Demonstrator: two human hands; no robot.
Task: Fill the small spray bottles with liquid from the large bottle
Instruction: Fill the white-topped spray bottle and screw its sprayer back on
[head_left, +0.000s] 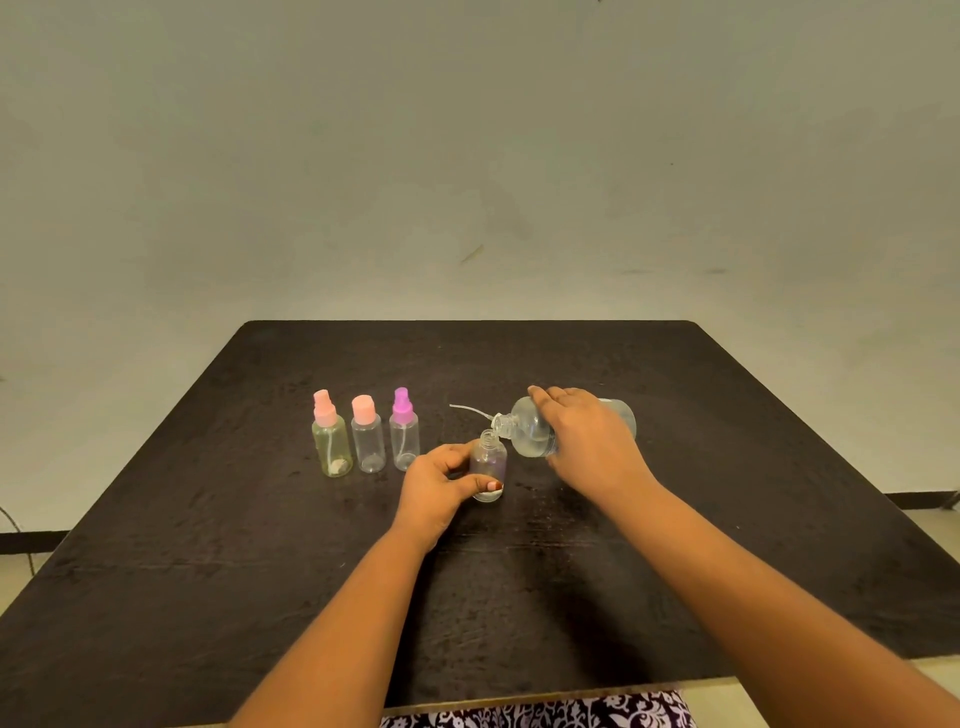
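An uncapped small clear spray bottle stands upright on the dark table. My left hand holds it near its base. My right hand grips the large clear bottle, tipped on its side with its open neck just above the small bottle's mouth. A thin clear dip tube lies on the table behind the neck; its spray head is hidden. Three capped small bottles stand in a row to the left: a yellowish one with a pink sprayer, a clear one with a pink cap, a clear one with a magenta sprayer.
The table's near edge runs just above a patterned garment at the bottom. A plain wall rises behind the table's far edge. A cable hangs at the left by the floor.
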